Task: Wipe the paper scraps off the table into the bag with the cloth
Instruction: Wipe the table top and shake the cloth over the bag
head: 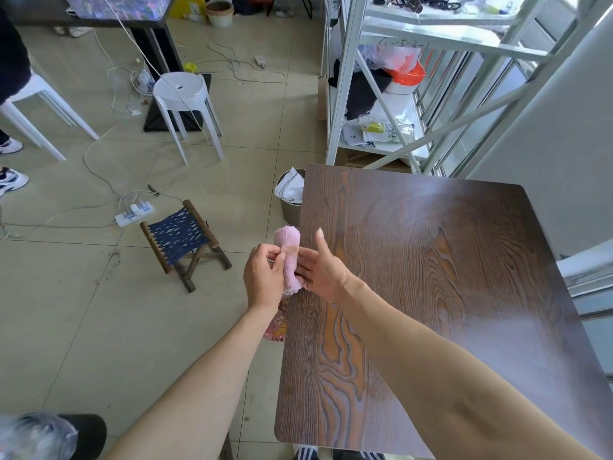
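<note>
At the near left corner sits a blurred clear plastic bag [31, 436] against something black; its opening cannot be made out. Two bare forearms reach up from the near edge toward the left rim of the dark wood-grain table [431, 293], whose top shows no paper scraps that can be told from the grain.

Just off that left edge the two hands meet around a rolled pink cloth [289, 260]. The left hand [263, 278] is on the left side of the roll, thumb and fingers curled in and pinching the cloth near its middle. The right hand [320, 268] lies on the right side, over the table's rim, fingers spread flat and loose, the lower fingers touching the near end of the cloth and the forefinger pointing away. The cloth stands lengthwise between them, its far end rising clear above both hands and its near end tucked between the palms. Below the hands, beside the table edge, a patterned pink and orange thing [278, 323] shows partly; what it is cannot be told.

Farther left on the tiled floor stands a small folding stool [184, 235] with a blue woven seat. Beyond the table's far left corner is a waste bin [289, 197] with white paper in it. Farther still are a white plastic stool [180, 91], loose cables and a white metal shelf rack [381, 94].
</note>
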`<state>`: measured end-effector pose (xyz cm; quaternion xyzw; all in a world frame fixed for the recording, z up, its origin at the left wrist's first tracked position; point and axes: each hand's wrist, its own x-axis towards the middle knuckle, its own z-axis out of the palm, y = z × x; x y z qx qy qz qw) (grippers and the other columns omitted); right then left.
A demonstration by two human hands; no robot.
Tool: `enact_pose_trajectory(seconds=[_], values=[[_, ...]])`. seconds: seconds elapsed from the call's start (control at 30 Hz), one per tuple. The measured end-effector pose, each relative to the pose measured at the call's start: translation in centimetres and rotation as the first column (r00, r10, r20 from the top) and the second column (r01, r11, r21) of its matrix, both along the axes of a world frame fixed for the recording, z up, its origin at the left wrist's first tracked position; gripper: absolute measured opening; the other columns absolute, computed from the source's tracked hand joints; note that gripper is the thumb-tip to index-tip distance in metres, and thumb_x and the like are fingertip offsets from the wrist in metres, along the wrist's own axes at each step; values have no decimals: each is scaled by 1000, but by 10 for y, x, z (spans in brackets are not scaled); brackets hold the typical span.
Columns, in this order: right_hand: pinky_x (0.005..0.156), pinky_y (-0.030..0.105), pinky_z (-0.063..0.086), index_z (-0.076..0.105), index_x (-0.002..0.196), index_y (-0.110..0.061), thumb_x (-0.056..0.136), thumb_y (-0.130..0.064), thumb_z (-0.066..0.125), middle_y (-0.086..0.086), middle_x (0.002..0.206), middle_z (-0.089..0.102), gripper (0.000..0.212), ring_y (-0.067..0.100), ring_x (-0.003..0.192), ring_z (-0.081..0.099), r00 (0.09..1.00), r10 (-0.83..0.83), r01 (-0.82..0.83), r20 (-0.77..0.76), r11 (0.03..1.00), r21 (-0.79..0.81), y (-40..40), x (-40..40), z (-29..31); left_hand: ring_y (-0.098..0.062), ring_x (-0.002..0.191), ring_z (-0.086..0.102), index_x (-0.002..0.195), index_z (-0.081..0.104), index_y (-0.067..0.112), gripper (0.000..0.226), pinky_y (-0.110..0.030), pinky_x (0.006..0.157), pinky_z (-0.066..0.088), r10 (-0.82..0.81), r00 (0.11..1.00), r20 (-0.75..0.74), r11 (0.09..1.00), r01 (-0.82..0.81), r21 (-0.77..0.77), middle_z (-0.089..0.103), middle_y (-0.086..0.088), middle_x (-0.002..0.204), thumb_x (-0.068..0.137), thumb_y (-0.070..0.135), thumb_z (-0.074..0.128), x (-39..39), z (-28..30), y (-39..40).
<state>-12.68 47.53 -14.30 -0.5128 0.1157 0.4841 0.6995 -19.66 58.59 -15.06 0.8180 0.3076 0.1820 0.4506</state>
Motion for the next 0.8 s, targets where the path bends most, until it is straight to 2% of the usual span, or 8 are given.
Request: enact_pose_trajectory(seconds=[0.13,0.27,0.47,0.53,0.6,0.67,0.73,0.8], values=[[62,23,46,56,91,-18,94,-38,55,12,102,68,21,18,78,62,993,-64,77,97,988,-131,2,-2,1,-22,78,61,87,62,9,4,-42,72,52,21,1000,1,1000,-21,-2,67,-6,86,84,13,63,-2,-2,0],[49,21,48,58,80,-15,92,-26,61,8,82,70,16,14,58,61,987,-45,81,156,969,-234,15,1,2,-24,77,61,85,62,10,2,-42,72,52,52,999,12,999,-52,8,67,-8,85,84,8,61,-5,0,5],[58,26,49,62,67,-12,97,-26,47,2,61,68,37,13,54,64,983,78,-8,167,924,-383,48,5,7,-27,79,61,85,60,9,3,-40,71,49,123,992,-2,992,-123,39,67,-9,85,86,7,59,-16,-5,23],[59,29,52,66,71,-8,98,-30,44,3,64,67,41,14,54,62,962,150,-35,230,898,-439,54,7,7,-25,80,59,86,60,9,4,-38,71,48,134,991,-2,990,-133,49,66,-8,86,87,7,57,-21,-6,27],[66,36,56,74,80,-6,95,-31,51,3,71,67,36,15,57,56,888,286,-42,359,830,-557,58,13,3,-25,79,59,86,60,9,4,-37,71,47,148,989,-1,988,-148,53,65,-7,86,87,7,56,-25,-7,29],[61,31,51,73,75,-12,89,-26,61,3,68,61,23,15,56,49,778,435,-21,454,740,-673,61,18,2,-25,78,59,84,59,10,4,-37,70,46,160,987,-1,986,-160,54,65,-7,85,86,8,56,-28,-8,32],[60,28,44,59,63,-13,83,-21,68,3,63,54,23,19,58,50,682,556,-5,475,653,-758,67,21,1,-25,79,59,84,58,11,5,-35,69,45,165,986,-4,985,-165,50,65,-6,85,86,8,56,-32,-10,35],[65,29,48,59,70,-10,78,-22,72,8,75,63,20,25,71,61,600,666,6,443,550,-835,75,21,0,-25,79,58,84,58,11,5,-32,67,42,171,985,-3,984,-171,47,65,-6,85,86,7,56,-34,-10,38]])
